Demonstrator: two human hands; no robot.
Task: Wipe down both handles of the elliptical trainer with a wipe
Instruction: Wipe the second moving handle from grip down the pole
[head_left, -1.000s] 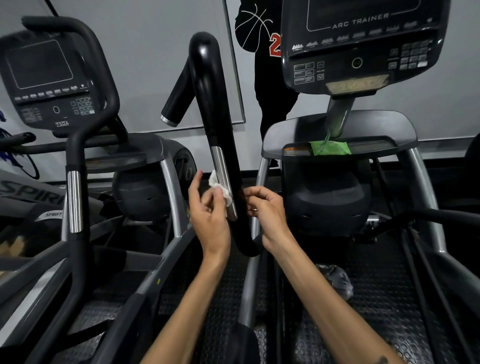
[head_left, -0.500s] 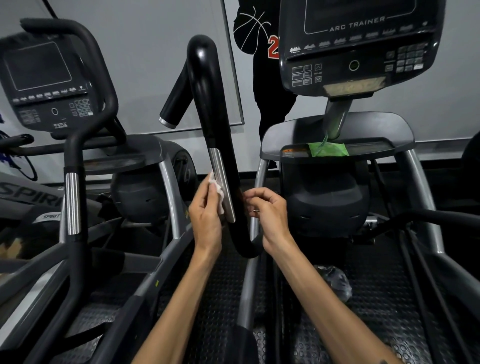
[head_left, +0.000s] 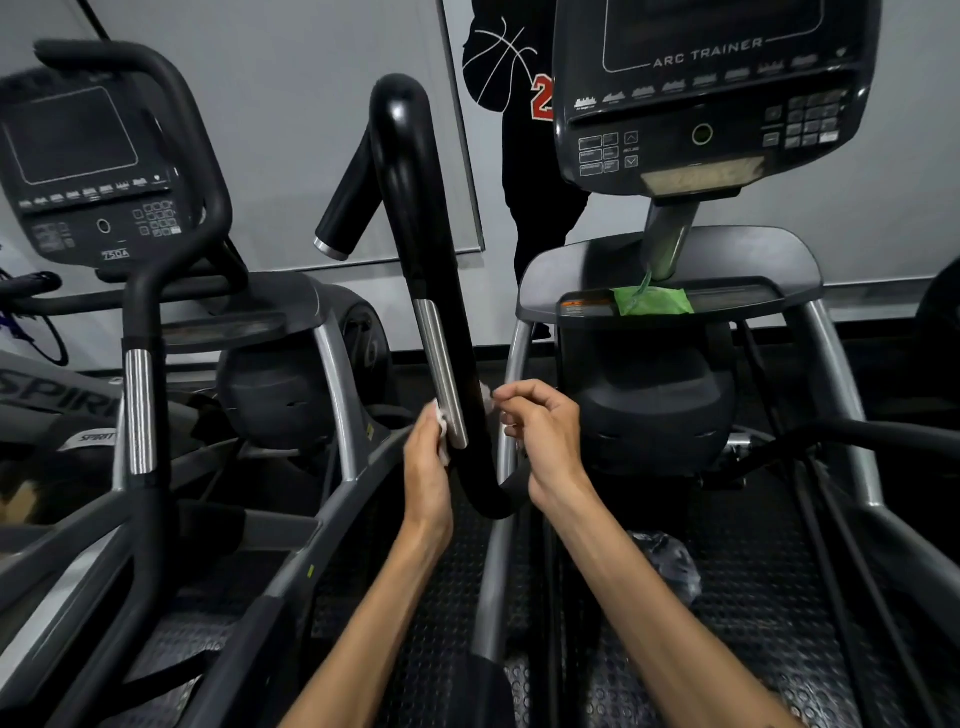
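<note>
The trainer's black left handle (head_left: 415, 208) curves up in the middle of the view, with a silver strip (head_left: 439, 364) on its front. A white wipe (head_left: 442, 422) is wrapped behind the handle at the strip's lower end. My left hand (head_left: 428, 462) holds one end of it against the handle's left side. My right hand (head_left: 543, 434) pinches the other end on the right side, fingers curled. The trainer's right handle is out of view.
The Arc Trainer console (head_left: 717, 93) stands upper right, with a green wipe pack (head_left: 654, 301) on the shelf below. A second machine's handle (head_left: 140, 405) stands at left. A person in black (head_left: 524, 182) stands behind. A crumpled clear bag (head_left: 665, 566) lies on the rubber floor.
Both hands have slid the wipe a little down the handle to the bottom of the silver strip. My left hand's fingers, spread upward before, now lie close to the handle.
</note>
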